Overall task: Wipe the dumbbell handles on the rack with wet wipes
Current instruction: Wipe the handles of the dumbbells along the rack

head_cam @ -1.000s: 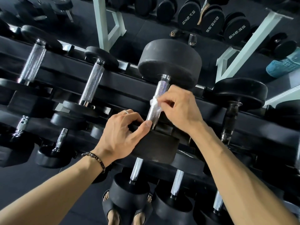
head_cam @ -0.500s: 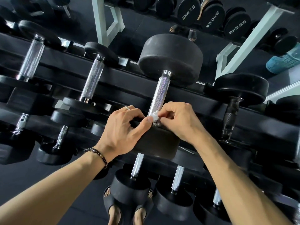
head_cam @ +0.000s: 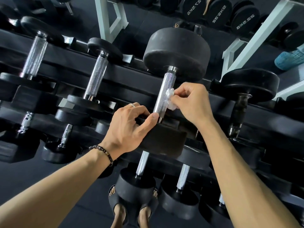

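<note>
Dumbbell handle of knurled silver metal (head_cam: 165, 94) lies between both hands on the black rack (head_cam: 69, 69). Right hand (head_cam: 190, 104) pinches a crumpled white wet wipe (head_cam: 170, 99) against it; left hand (head_cam: 130, 127) grips the black weight head (head_cam: 166, 142) below.

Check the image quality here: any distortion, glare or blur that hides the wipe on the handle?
Head view: wide-angle bending bows the rack rails and splays the white uprights. The knurled handle glints but is not blown out. The wet wipe in the right hand is near-white with soft detail. The left hand is sharp; the left-edge dumbbells are slightly smeared.
</note>
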`<state>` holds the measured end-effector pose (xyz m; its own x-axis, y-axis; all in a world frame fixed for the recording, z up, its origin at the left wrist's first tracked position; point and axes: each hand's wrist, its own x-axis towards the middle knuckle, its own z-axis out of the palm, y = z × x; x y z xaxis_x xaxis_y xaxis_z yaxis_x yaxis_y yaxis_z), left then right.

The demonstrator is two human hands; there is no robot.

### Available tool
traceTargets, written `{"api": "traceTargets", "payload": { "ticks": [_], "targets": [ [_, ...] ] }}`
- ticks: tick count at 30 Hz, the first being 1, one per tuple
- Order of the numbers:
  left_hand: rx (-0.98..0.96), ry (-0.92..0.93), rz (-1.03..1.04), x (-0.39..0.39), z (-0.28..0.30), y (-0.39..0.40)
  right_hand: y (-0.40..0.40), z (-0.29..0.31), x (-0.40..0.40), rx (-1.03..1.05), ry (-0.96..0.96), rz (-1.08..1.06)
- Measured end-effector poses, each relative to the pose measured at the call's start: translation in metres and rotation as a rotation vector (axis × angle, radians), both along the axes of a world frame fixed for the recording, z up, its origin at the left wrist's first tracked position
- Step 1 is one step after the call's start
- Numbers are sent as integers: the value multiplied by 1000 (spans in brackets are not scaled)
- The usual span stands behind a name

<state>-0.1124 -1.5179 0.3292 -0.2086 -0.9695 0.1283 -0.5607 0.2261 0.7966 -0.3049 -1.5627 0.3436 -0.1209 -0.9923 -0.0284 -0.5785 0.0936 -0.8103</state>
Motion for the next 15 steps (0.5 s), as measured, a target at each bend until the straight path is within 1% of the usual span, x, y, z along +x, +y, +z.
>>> {"api": "traceTargets", "payload": {
  "ticks": [2,4,5,6,8,10,12,15],
  "targets": [
    [-4,-1,0,0,0,0,5,-3,2,40,-22,-10],
    [2,4,3,0,0,0,18,-6,5,113,-43,19],
    [3,7,6,1,0,-1,21,-5,6,118,-56,32],
    [4,7,9,1,0,-1,19,-3,7,88,-78,20],
    [9,3,9,0,-1,-1,1,1,10,-40,-107,-86],
    [10,1,8,0,-1,-2,-12,9,13,-116,-95,-130],
    [12,0,5,0,-2,-1,-4,5,14,-109,-38,-86],
    [14,1,3,1,-2,-1,20,-2,14,-45,69,52]
  ]
}}
